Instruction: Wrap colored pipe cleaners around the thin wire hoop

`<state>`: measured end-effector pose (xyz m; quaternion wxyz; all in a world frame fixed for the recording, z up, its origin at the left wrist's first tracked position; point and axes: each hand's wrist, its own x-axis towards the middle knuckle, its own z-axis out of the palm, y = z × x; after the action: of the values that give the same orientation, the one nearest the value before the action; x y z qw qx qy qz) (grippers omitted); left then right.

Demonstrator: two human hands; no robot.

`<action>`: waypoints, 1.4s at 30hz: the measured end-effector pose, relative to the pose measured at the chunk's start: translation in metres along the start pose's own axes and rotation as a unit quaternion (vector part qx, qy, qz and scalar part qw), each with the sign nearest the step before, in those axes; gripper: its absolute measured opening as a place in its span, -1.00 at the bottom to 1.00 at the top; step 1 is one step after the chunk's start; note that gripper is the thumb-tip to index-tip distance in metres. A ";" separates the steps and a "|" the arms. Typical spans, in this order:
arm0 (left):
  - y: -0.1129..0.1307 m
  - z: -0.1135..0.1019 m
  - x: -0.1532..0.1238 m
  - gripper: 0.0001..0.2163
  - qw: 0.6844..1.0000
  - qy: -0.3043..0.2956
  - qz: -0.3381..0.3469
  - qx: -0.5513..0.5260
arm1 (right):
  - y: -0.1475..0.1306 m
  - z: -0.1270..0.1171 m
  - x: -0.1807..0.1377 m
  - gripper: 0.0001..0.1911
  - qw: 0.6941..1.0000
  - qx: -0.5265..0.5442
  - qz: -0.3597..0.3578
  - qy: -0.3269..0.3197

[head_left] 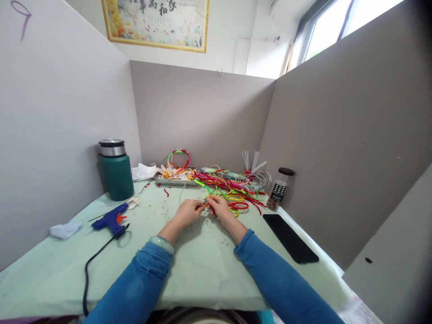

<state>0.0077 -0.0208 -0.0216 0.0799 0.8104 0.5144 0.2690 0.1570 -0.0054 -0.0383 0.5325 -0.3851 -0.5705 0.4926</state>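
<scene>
Over the middle of the table, my left hand (pixel 189 212) and my right hand (pixel 220 209) are close together, fingertips pinched. Between them shows a short stretch of orange pipe cleaner (pixel 206 204), closed in the fingers of both. Just beyond, a bright green pipe cleaner (pixel 202 184) runs up and left from the right fingers. A thin wire (pixel 181 192) curves up behind the left hand; it looks like part of the same piece, but the join is hidden. Red and yellow pipe cleaner loops (pixel 238 205) lie beside the right hand.
A tray (pixel 177 182) of small pieces carries a finished-looking colourful hoop (pixel 178 161). Right of it lie piled pipe cleaners (pixel 226 181) and wire coils (pixel 265 181). Left are a green flask (pixel 116 173) and blue glue gun (pixel 110 220); right, a jar (pixel 279 191) and black phone (pixel 290 238).
</scene>
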 end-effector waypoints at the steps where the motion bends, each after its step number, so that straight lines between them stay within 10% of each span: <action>1: 0.000 0.000 0.001 -0.72 1.000 0.004 -0.010 0.005 | 0.001 -0.001 0.002 -0.75 1.000 -0.014 -0.001 0.006; 7: -0.004 0.000 0.002 -0.76 0.997 0.000 -0.071 0.040 | 0.001 -0.030 0.017 -0.82 0.981 -0.141 0.000 0.133; 11: -0.005 0.002 0.001 -0.76 0.997 -0.018 -0.057 0.040 | -0.004 -0.066 0.021 -0.79 0.872 -0.420 -0.046 0.249; 19: -0.016 0.008 0.005 -0.78 0.998 -0.046 -0.045 0.018 | 0.004 -0.080 0.018 -0.74 0.754 -0.628 -0.033 0.189; 35: -0.010 0.002 0.003 -0.82 0.994 -0.030 -0.081 0.062 | -0.008 -0.058 0.006 -0.83 0.718 -0.690 -0.076 0.050; 42: -0.012 0.003 0.002 -0.83 0.995 -0.043 -0.075 0.051 | -0.004 -0.068 0.015 -0.80 0.804 -0.562 -0.110 0.158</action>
<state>0.0005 -0.0130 -0.0280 0.0804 0.7832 0.5832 0.2001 0.2222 0.0185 -0.0344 0.3565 -0.6242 -0.6938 -0.0442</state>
